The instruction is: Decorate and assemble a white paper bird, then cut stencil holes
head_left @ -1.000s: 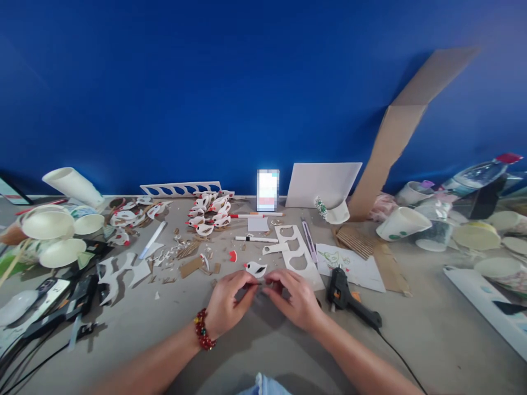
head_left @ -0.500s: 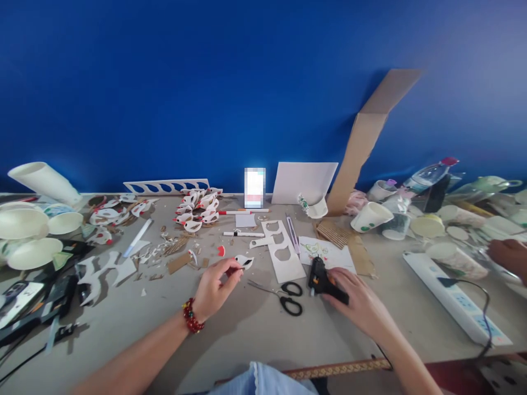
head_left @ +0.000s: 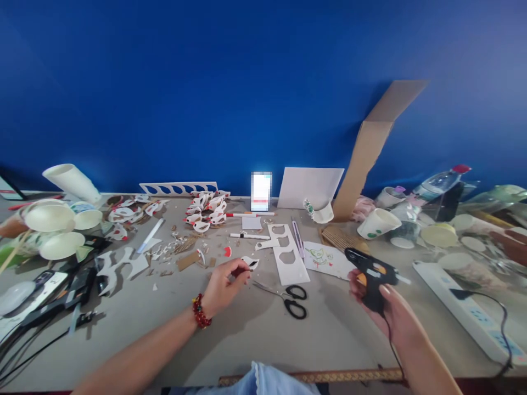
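Observation:
Between thumb and fingers, my left hand (head_left: 225,284) pinches a small white bird-shaped cutout (head_left: 252,263) with a black patch. My right hand (head_left: 387,307) is wrapped round the grip of a black glue gun (head_left: 373,274) with orange parts, raised over the table; its cord hangs down past my wrist. Black-handled scissors (head_left: 295,304) lie between the hands. Beyond them rests a white sheet with bird-shaped holes (head_left: 288,258). A little red piece (head_left: 228,251) lies just past my left hand, and a cluster of white birds with red beaks (head_left: 206,211) sits farther back.
A white power strip (head_left: 457,307) runs along the right, near paper cups (head_left: 379,223) and a plastic bottle (head_left: 440,184). Cardboard scraps (head_left: 187,260) litter the left middle. More cups (head_left: 61,247) and black devices stand far left. Other people's hands show at both edges.
My right hand has lifted the glue gun from the table and turned it, moving right. My left hand still pinches the bird cutout. The view has shifted slightly.

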